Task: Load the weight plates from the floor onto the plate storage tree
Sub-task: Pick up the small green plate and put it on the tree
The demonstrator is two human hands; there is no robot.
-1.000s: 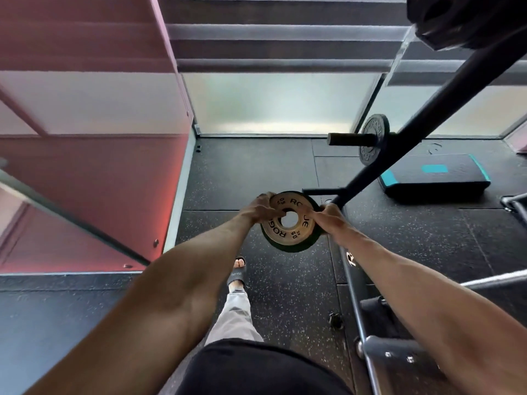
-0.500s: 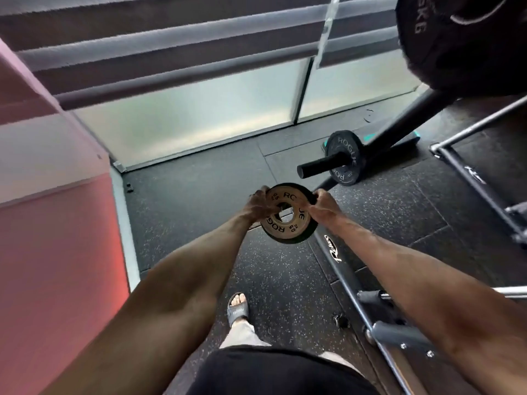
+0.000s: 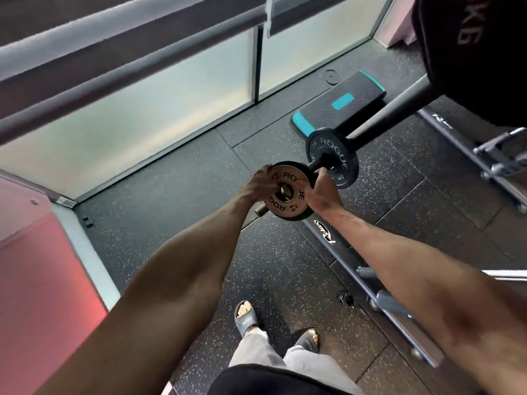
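A small tan-faced weight plate [image 3: 289,192] with black lettering is held upright between both hands. My left hand [image 3: 259,185] grips its left rim and my right hand [image 3: 323,192] grips its right rim. The end of a black peg [image 3: 319,163] of the plate storage tree shows through the plate's centre hole. Farther along that peg sits a larger black plate [image 3: 332,156]. The tree's black post [image 3: 399,109] slopes up to the right. A big black plate [image 3: 473,58] hangs on the tree at the top right, partly cut off by the frame.
The tree's base rail [image 3: 342,252] with bolts runs along the speckled rubber floor at the right. A black and teal step platform [image 3: 339,104] lies behind the peg, with a small flat disc [image 3: 331,76] beyond it. Frosted window panels stand behind, a pink wall at left. My sandalled feet [image 3: 246,319] are below.
Both hands carried the small plate up and right to the peg's end, so the peg tip now shows in its hole. The view has swung right and closer to the tree.
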